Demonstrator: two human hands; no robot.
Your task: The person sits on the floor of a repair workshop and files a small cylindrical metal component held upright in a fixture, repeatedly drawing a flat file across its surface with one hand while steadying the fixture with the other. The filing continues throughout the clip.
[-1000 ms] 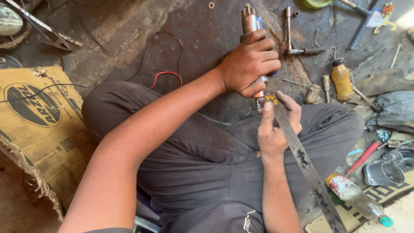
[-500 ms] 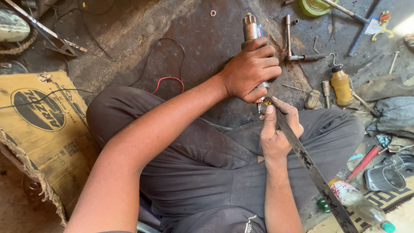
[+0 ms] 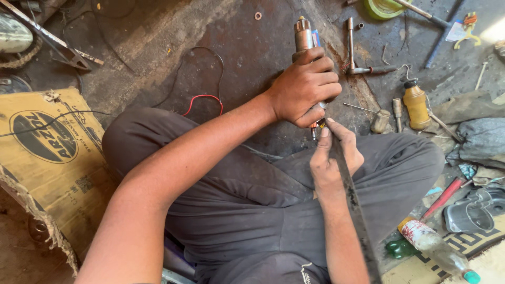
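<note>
Left hand [image 3: 304, 89] fingers still clamped on metal cylinder [image 3: 304, 37], right hand [image 3: 332, 158] unmoved, gripping flat blade [image 3: 351, 200].

Left hand [image 3: 305, 87] grips metal cylinder [image 3: 304, 37]; right hand [image 3: 334, 160] holds long flat blade [image 3: 353, 205] against its lower end.

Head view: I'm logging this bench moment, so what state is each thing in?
Left hand: closed around the cylindrical metal part.
Cylindrical metal part: held, one end pointing away from the person.
Right hand: gripping the long dark blade, forefinger at the part's near end.
Long dark blade: held, tip against the part.
Amber bottle: upright, capped.
Clear bottle: lying on its side.
Cardboard sheet: flat, edge torn.
</note>
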